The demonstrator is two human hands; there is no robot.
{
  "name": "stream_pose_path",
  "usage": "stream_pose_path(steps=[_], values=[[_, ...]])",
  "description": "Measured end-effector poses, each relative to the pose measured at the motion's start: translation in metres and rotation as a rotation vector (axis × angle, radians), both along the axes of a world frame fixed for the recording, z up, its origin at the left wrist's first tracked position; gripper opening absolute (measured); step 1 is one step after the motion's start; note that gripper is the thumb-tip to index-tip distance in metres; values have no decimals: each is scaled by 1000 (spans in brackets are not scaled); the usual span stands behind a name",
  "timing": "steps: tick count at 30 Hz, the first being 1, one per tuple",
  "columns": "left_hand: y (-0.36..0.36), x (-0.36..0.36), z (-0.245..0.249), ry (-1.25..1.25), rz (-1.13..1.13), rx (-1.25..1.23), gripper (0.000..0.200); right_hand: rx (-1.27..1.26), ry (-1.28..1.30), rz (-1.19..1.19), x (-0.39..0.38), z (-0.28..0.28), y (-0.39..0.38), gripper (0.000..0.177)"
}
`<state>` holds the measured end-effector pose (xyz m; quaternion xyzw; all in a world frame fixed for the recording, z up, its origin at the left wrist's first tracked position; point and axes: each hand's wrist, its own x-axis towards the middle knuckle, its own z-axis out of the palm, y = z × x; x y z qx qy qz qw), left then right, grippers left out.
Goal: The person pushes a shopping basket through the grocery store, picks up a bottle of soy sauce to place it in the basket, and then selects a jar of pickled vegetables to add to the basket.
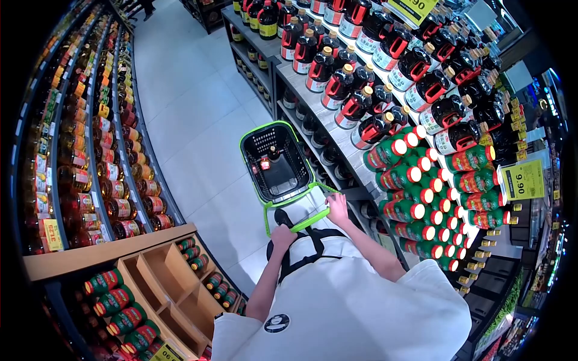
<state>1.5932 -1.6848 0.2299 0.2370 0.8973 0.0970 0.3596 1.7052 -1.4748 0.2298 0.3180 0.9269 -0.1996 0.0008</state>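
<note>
A black shopping basket (251, 157) with a lime-green rim is in front of me, low over the floor tiles. Its long green handle (310, 221) reaches back toward my body. My left hand (282, 237) is closed around the left end of the handle's grip bar. At the bar's right end, my right hand (338, 208) is also closed on it. Inside the basket are a small jar or bottle with a red-and-white label (265, 163) and a small dark bottle (274, 153).
Dark jugs with red handles (341, 83) crowd the display on my right, beside green red-labelled jars (404, 210). Shelves of amber bottles (114, 180) line the left. A wooden divided rack (158, 271) stands nearby at lower left. The tiled aisle (192, 102) runs ahead.
</note>
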Motion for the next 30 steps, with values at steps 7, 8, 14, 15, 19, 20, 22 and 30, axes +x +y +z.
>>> stream_pose_path(steps=[7,8,14,15,19,20,22,30], values=[[13,-21,-10,48,78,193,32,-77,1,140,-51,-2,35,20],[16,-25,-10,15,80,167,32,-95,-17,151,-56,0,39,20],[32,-46,-3,-83,131,101,29,-40,-57,238,-86,-7,61,16],[35,-50,-8,-85,134,99,31,-57,-59,240,-91,-4,65,14],[47,-65,-24,-70,126,72,38,-129,-127,258,-110,1,81,16],[47,-70,-39,-81,104,102,43,-112,-86,239,-114,0,83,15],[55,-87,-17,-75,97,151,42,-115,-62,204,-115,-1,86,12],[131,-152,109,-163,-197,304,39,-67,-177,180,-120,-5,89,19]])
